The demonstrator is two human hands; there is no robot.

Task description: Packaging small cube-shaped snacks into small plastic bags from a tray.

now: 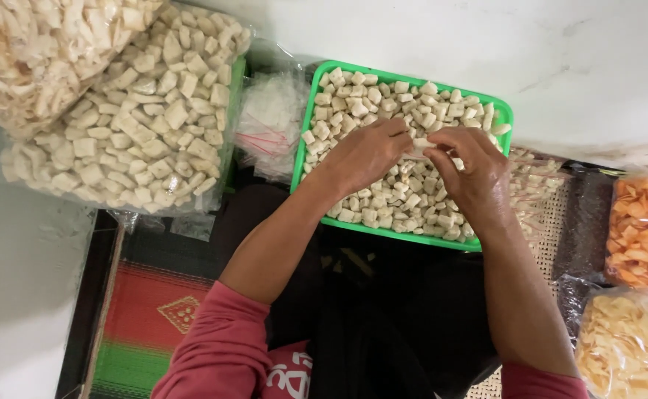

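Both hands, left hand (365, 151) and right hand (468, 166), pinching a small clear bag (420, 148) above the green tray (305, 125).

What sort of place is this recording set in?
Probably a home snack-packing spot on the floor: a green tray of pale cracker pieces, big clear bags of snacks, and a woven mat.

Green tray (305, 140) heaped with pale cracker cubes (383, 199) (small clear bag (418, 145) pinched just above).
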